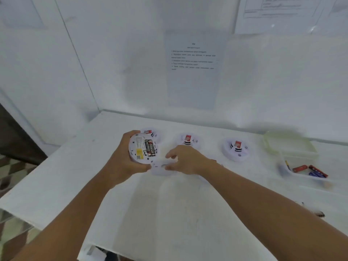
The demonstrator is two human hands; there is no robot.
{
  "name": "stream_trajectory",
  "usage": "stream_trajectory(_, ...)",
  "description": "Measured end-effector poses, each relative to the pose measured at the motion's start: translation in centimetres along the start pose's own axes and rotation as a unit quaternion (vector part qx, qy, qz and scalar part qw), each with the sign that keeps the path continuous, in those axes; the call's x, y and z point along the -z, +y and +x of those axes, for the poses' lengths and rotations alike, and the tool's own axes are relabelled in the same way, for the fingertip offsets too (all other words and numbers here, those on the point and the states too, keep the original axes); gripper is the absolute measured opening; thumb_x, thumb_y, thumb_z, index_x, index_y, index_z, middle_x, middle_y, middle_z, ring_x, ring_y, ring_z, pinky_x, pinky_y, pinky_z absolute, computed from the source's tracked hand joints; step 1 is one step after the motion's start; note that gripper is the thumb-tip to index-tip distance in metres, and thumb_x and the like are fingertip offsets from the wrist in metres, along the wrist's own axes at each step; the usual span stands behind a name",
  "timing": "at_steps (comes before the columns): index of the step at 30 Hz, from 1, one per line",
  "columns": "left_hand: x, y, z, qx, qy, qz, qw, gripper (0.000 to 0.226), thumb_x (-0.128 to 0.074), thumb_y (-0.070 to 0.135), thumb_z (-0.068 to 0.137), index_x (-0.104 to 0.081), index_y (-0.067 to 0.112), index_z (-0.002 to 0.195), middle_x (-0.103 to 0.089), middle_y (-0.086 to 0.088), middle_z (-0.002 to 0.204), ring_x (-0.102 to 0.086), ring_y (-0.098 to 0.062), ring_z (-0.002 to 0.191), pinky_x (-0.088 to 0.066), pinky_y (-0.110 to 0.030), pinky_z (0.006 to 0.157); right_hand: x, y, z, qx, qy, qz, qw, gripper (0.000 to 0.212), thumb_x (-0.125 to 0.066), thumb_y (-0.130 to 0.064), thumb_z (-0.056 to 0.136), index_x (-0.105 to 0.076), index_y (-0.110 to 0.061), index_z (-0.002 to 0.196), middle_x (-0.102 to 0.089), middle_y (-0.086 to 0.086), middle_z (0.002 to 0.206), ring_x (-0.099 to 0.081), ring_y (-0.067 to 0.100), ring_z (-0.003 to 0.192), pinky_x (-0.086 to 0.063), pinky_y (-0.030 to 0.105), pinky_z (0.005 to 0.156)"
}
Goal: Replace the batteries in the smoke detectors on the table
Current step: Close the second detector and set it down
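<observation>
My left hand [122,161] holds a round white smoke detector [139,148] tilted up, its back facing me. Black batteries [150,147] sit in its open compartment beside a yellow label. My right hand [185,160] grips a white cover plate [162,166] lying on the table just below that detector. Three more white detectors stand in a row behind: one [153,133] partly hidden by the held one, one [189,140] in the middle, one [236,148] to the right, each with a red tag on top.
The table [169,204] is covered in white cloth. A clear tray [301,170] at the right holds red and blue batteries, with a pale lidded box [290,146] behind it. Printed sheets hang on the white wall. A small dark object [319,213] lies near the right edge.
</observation>
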State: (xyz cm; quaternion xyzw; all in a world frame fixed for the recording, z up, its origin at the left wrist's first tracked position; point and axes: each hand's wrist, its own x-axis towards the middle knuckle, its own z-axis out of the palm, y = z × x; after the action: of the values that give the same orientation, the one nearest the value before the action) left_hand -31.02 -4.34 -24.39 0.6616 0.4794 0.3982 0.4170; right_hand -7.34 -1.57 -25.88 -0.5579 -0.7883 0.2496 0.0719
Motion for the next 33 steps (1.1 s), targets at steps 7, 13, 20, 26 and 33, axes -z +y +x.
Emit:
stream_trajectory(7,1.2,-1.7,-0.5,0.019,-0.004,-0.020,1.000,0.100,-0.086,-0.018,0.065,-0.042,0.033,0.138,-0.064,0.018,0.115,-0.068,-0.008,0.105,-0.061,-0.030,0.074,-1.3,-1.1,2.3,0.000,-0.042,-0.078,0.996,0.063,-0.080,-0.047,0.078,-0.059,-0.024,0.133,-0.056,0.000,0.118,-0.058,0.024,0.108,-0.051,0.044,0.095)
stream_trajectory(13,1.6,-2.3,0.0,0.035,-0.013,-0.031,0.999,0.102,-0.088,-0.017,0.063,-0.042,0.032,0.140,-0.061,0.005,0.125,-0.068,-0.011,0.107,-0.062,-0.034,0.075,0.5,-0.4,1.8,-0.008,0.053,-0.021,0.998,0.072,-0.083,-0.042,0.074,-0.053,-0.024,0.137,-0.051,-0.001,0.124,-0.050,0.021,0.116,-0.046,0.043,0.101)
stream_trajectory(20,0.1,-0.6,0.5,0.008,-0.089,-0.054,0.995,0.098,-0.086,-0.021,0.063,-0.044,0.026,0.139,-0.053,-0.003,0.138,-0.063,-0.019,0.119,-0.061,-0.033,0.078,2.9,-2.8,-0.1,0.161,0.116,0.060,0.978,0.067,-0.087,-0.031,0.075,-0.058,-0.030,0.135,-0.056,-0.007,0.122,-0.054,0.010,0.112,-0.046,0.033,0.098)
stream_trajectory(26,-1.1,1.4,0.6,-0.013,-0.135,-0.049,0.989,0.094,-0.084,-0.020,0.065,-0.045,0.027,0.136,-0.053,0.001,0.135,-0.063,-0.011,0.116,-0.059,-0.027,0.081,3.1,-3.6,-0.4,0.164,0.106,0.043,0.980,0.064,-0.086,-0.043,0.076,-0.063,-0.041,0.135,-0.058,-0.014,0.122,-0.055,0.008,0.113,-0.047,0.037,0.100)
stream_trajectory(33,-1.1,1.9,0.0,0.002,-0.124,-0.043,0.991,0.092,-0.087,-0.015,0.065,-0.046,0.027,0.136,-0.060,0.001,0.128,-0.065,-0.011,0.112,-0.060,-0.028,0.079,3.5,-3.2,-1.3,0.152,0.093,0.062,0.982,0.061,-0.088,-0.040,0.075,-0.067,-0.037,0.133,-0.059,-0.014,0.123,-0.054,0.007,0.115,-0.044,0.031,0.102)
